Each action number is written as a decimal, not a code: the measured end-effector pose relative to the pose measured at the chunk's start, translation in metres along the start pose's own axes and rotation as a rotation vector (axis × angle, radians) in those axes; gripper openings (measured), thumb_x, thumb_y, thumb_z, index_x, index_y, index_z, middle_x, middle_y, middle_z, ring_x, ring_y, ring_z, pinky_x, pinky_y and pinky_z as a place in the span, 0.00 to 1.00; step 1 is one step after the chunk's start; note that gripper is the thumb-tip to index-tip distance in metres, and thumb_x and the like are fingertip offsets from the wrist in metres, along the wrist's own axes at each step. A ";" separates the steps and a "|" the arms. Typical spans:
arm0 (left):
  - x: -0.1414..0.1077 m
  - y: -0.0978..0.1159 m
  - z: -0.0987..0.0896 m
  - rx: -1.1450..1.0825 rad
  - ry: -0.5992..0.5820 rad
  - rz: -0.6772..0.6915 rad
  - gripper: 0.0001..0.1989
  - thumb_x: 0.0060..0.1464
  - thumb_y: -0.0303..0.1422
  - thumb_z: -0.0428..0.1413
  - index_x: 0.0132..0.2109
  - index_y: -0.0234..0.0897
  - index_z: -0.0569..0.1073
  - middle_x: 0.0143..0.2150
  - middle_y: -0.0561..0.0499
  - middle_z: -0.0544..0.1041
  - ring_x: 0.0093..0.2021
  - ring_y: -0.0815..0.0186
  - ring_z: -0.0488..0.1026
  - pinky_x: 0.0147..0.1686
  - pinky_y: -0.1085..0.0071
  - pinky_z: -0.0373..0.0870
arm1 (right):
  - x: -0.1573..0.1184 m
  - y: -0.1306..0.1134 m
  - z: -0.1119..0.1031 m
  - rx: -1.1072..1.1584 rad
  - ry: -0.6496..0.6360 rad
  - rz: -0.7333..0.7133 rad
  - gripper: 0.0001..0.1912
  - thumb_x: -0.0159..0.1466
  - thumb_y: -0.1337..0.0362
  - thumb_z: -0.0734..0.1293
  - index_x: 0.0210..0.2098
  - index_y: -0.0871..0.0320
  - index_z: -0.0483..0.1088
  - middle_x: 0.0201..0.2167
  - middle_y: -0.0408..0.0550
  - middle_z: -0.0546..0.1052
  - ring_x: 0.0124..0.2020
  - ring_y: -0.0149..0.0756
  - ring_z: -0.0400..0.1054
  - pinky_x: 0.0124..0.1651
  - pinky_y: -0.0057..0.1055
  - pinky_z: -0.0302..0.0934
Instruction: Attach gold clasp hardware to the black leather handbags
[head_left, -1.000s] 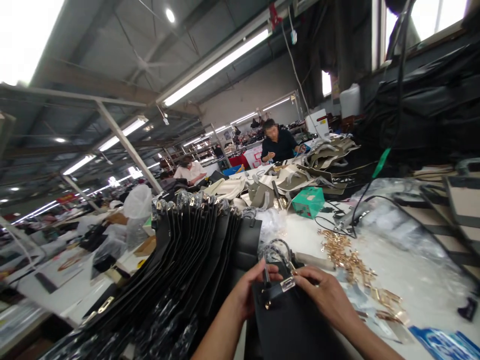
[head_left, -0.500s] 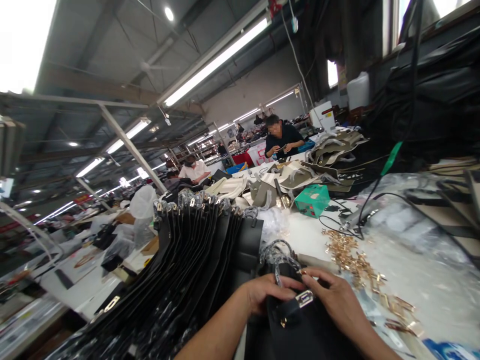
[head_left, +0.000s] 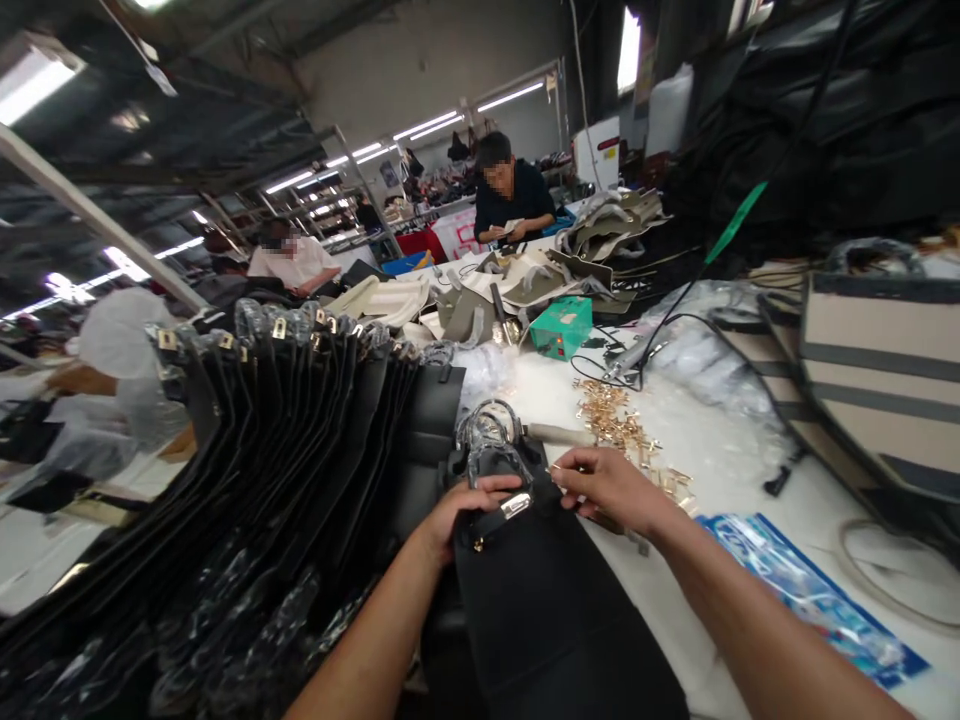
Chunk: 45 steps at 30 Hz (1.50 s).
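A black bag panel (head_left: 547,600) lies in front of me, with a wrapped handle (head_left: 487,440) at its top. Across it runs a short black strap bearing a shiny metal plate (head_left: 516,505) and a small gold fitting (head_left: 478,545). My left hand (head_left: 461,510) grips the panel's top left, its fingers lying over the top beside the plate. At the top right corner, my right hand (head_left: 604,485) is closed in a pinch. A tiny glint shows at its fingertips, but what they hold is too small to make out.
Many black bag panels (head_left: 322,430) with wrapped handles stand in a row at left. Loose gold fittings (head_left: 611,415) lie beyond my right hand, near a green box (head_left: 562,327) with cables. A blue packet (head_left: 810,590) lies at right. Another person (head_left: 517,205) works across the table.
The view has turned right and down. My right hand has shifted from beside the metal plate to the panel's top right corner. My left hand stays on the panel.
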<state>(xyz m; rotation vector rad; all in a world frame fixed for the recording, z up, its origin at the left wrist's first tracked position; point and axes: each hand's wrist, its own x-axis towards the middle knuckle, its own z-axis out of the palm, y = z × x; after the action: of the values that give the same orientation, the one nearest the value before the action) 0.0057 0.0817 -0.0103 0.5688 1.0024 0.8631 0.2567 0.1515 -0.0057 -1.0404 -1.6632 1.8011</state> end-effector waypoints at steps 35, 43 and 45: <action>0.002 -0.013 -0.015 0.033 -0.054 0.024 0.10 0.44 0.28 0.60 0.37 0.30 0.78 0.33 0.46 0.79 0.31 0.66 0.74 0.33 0.74 0.67 | -0.019 0.029 0.043 -0.504 0.328 -0.135 0.11 0.62 0.61 0.64 0.39 0.54 0.77 0.23 0.42 0.76 0.25 0.34 0.70 0.30 0.28 0.60; -0.002 -0.014 -0.017 0.021 -0.045 0.061 0.07 0.42 0.27 0.60 0.34 0.33 0.77 0.34 0.49 0.79 0.30 0.67 0.73 0.33 0.74 0.67 | -0.026 0.036 0.044 0.034 0.476 -0.078 0.17 0.60 0.52 0.68 0.42 0.59 0.72 0.26 0.45 0.77 0.26 0.36 0.73 0.31 0.30 0.64; -0.003 -0.013 -0.017 0.023 -0.061 0.080 0.06 0.42 0.27 0.60 0.33 0.33 0.77 0.37 0.48 0.79 0.33 0.66 0.74 0.35 0.73 0.67 | -0.027 0.038 0.044 0.139 0.458 -0.116 0.18 0.59 0.52 0.70 0.41 0.59 0.71 0.26 0.44 0.76 0.26 0.34 0.72 0.31 0.29 0.64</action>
<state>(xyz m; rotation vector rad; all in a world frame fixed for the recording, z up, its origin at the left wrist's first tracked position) -0.0056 0.0724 -0.0267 0.6545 0.9408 0.9006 0.2442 0.0978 -0.0377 -1.1617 -1.2748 1.4447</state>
